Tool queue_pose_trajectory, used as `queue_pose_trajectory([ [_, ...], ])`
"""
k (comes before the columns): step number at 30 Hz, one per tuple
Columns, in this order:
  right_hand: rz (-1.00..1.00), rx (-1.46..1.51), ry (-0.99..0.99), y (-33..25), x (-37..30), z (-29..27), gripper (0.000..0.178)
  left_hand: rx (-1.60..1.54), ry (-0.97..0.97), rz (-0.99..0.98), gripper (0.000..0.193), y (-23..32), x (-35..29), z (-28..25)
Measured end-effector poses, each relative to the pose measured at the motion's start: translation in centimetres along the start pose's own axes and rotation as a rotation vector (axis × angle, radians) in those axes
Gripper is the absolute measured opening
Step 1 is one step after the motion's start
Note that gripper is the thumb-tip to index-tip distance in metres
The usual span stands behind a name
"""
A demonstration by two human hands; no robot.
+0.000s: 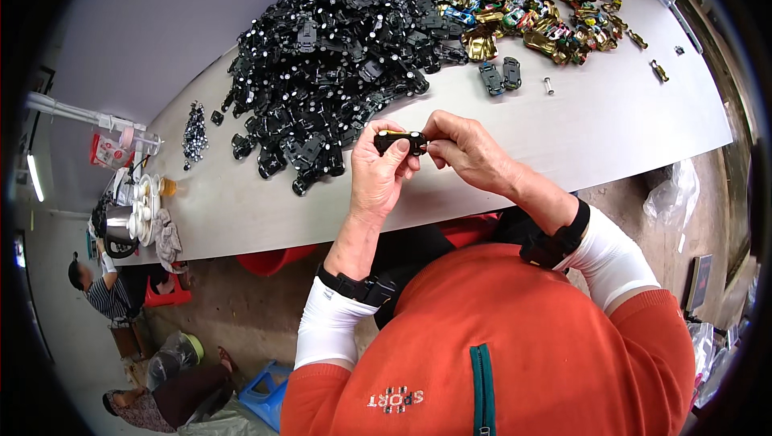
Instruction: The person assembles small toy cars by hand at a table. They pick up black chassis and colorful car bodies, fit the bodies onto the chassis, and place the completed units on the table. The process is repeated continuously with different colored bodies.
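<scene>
My left hand [381, 174] is closed round a small toy car [394, 141], dark underside showing and a yellow-gold edge along its top. At the car's right end my right hand [476, 154] has its thumb and forefinger pinched together. What lies between those fingertips, if anything, is too small to make out. Both hands are above the near part of the table. Behind them a large heap of black toy car bases [305, 74] with wheels spreads across the table. Two dark toy cars [492, 80] lie side by side, past my right hand.
Shiny gold and coloured toy car bodies [547, 43] are heaped at the far right of the grey table [635, 106]. Near them lies a small pale wheel-and-axle piece [548, 86]. Loose wheels [195, 137] and a tea tray [146, 211] are at left. Two other people are at far left.
</scene>
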State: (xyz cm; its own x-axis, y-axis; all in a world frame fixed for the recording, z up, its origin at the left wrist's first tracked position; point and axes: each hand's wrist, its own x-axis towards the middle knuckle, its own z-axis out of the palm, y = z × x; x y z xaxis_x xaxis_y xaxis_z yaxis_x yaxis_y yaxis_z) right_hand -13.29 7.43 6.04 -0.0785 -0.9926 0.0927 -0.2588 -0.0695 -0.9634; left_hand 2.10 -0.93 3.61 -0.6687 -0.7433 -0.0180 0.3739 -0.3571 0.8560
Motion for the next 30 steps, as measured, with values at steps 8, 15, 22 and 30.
queue_pose_trajectory([
  [8, 0.123, 0.268, 0.009, 2.1, 0.2, -0.1, 0.008, -0.02, 0.196, -0.05, 0.016, -1.0, 0.9, 0.4],
  [15, 0.145, 0.337, -0.009, 2.1, -0.2, 0.0, 0.008, -0.014, 0.185, -0.068, 0.019, -1.0, 1.1, -0.2],
  [22, 0.135, 0.382, 0.023, 3.2, -0.4, 1.6, 0.005, 0.023, 0.264, 0.1, 0.017, -1.7, 1.5, 1.4],
  [30, 0.235, 0.261, -0.043, 1.1, -0.6, -3.6, 0.015, 0.187, -0.07, -0.141, 0.021, -1.1, 0.5, -0.8],
])
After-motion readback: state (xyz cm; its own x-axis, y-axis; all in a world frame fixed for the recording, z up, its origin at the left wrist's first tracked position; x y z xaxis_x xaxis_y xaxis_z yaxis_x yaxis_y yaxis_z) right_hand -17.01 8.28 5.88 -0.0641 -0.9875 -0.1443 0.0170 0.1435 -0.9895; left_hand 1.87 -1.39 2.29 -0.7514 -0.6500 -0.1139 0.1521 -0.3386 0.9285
